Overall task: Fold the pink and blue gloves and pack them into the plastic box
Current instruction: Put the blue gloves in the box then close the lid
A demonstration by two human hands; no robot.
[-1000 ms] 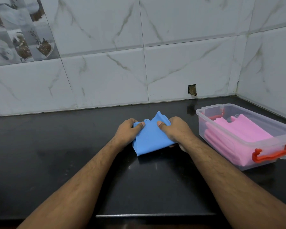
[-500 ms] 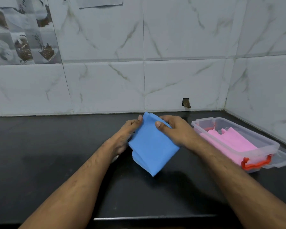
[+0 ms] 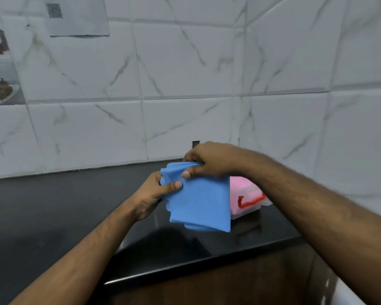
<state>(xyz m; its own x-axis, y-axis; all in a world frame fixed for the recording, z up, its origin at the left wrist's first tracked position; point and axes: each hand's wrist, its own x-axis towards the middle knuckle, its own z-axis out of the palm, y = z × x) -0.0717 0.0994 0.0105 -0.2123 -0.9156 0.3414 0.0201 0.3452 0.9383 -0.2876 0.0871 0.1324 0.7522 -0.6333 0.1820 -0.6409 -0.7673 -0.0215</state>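
Up at the ten o'clock corner a printed paper sheet (image 3: 77, 17) hangs on the marbled wall tiles (image 3: 185, 69), its top cut off by the frame and its print too blurred to read; at nine o'clock a patterned tile (image 3: 0, 62) shows only a smeared picture. Below them runs the black countertop (image 3: 42, 216), glossy enough to throw back a dim reflection.

Moving right, the left hand (image 3: 151, 195) comes in from seven o'clock. Its thumb lies across the near face of the folded blue glove (image 3: 201, 204) and pinches the left edge; the other fingers are hidden behind the sheet. The glove hangs clear of the counter near the middle of the view, a thin, smooth, roughly square fold with layered edges showing along its bottom and gathered pleats at its top.

The right hand (image 3: 211, 161), reaching in from four o'clock, pinches that gathered top edge between thumb and curled fingers, knuckles up.

Just past the glove at three o'clock sits the plastic box (image 3: 254, 205), mostly hidden by the blue sheet and the right forearm. Only one clear corner shows, with a red latch (image 3: 250, 201) on its end and folded pink gloves (image 3: 242, 183) inside. Whether the box has a lid on I cannot tell.
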